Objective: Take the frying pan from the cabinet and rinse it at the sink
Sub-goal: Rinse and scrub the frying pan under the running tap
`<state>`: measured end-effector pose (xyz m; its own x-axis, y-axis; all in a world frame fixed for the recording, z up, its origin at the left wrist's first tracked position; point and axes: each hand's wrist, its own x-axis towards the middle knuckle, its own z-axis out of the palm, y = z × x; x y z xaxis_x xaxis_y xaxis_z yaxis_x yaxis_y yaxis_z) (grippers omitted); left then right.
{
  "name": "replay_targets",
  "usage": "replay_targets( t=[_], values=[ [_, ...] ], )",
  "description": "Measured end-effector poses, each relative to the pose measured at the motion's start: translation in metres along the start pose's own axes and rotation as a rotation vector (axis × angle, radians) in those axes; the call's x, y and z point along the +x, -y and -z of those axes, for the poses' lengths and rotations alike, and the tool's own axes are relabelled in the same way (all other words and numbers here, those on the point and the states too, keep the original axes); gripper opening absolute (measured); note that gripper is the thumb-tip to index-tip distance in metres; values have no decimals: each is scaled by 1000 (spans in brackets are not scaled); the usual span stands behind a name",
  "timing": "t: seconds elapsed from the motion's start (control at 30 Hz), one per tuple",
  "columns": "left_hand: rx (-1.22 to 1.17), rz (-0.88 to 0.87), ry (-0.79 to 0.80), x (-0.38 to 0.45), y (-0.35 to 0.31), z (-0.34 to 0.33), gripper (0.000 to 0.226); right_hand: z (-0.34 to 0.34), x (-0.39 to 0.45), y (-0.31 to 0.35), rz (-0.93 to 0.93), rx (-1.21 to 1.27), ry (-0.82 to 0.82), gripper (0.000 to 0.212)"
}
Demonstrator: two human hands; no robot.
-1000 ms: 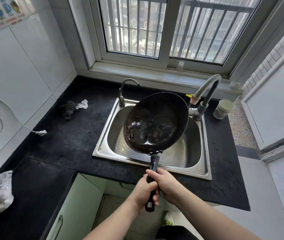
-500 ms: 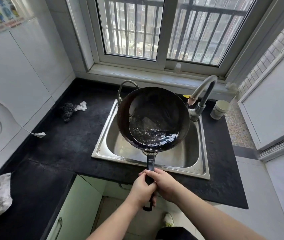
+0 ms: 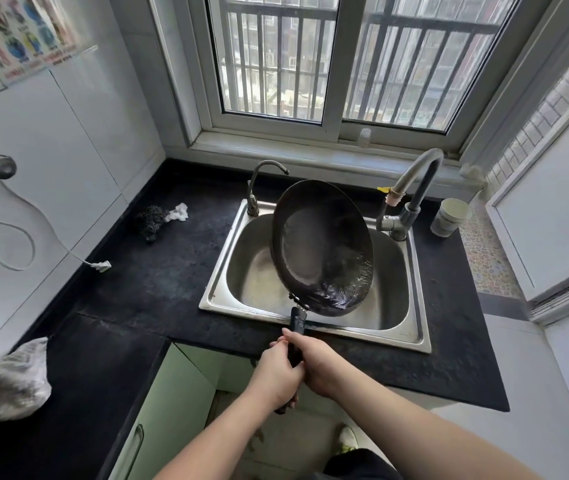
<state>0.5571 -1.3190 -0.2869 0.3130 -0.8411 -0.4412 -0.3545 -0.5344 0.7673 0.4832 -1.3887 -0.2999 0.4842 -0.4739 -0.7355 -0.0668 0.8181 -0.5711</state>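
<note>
A dark round frying pan [image 3: 321, 244] hangs over the steel sink [image 3: 227, 271], tilted steeply with its right rim low. Water pools and glistens along the pan's lower right inside. Its black handle points toward me over the sink's front edge. My left hand [image 3: 276, 375] and my right hand [image 3: 317, 362] both grip the handle, side by side, just in front of the counter edge. The tall grey tap [image 3: 414, 181] stands at the sink's back right; no water stream shows from it.
A smaller tap [image 3: 258, 185] stands at the sink's back left. A steel scourer [image 3: 151, 220] and a white rag lie on the black counter [image 3: 137, 289]. A pale cup [image 3: 449, 216] sits right of the tap. A green cabinet door [image 3: 172, 410] hangs open below.
The pan has tipped from near level to a steep tilt toward the right, and the water inside has run to its lower right rim. Both hands keep their hold on the handle.
</note>
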Motion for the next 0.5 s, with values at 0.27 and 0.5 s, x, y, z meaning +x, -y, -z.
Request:
replay_targets(
  t=[0.27,0.5],
  values=[
    [56,7,-4,-12,-5,4,35,-9,-5,-8,31,-1,-31,25],
    [168,-64,-72,-20,-6,14,37,-21,-13,-4,51,25,-29,32]
  ],
)
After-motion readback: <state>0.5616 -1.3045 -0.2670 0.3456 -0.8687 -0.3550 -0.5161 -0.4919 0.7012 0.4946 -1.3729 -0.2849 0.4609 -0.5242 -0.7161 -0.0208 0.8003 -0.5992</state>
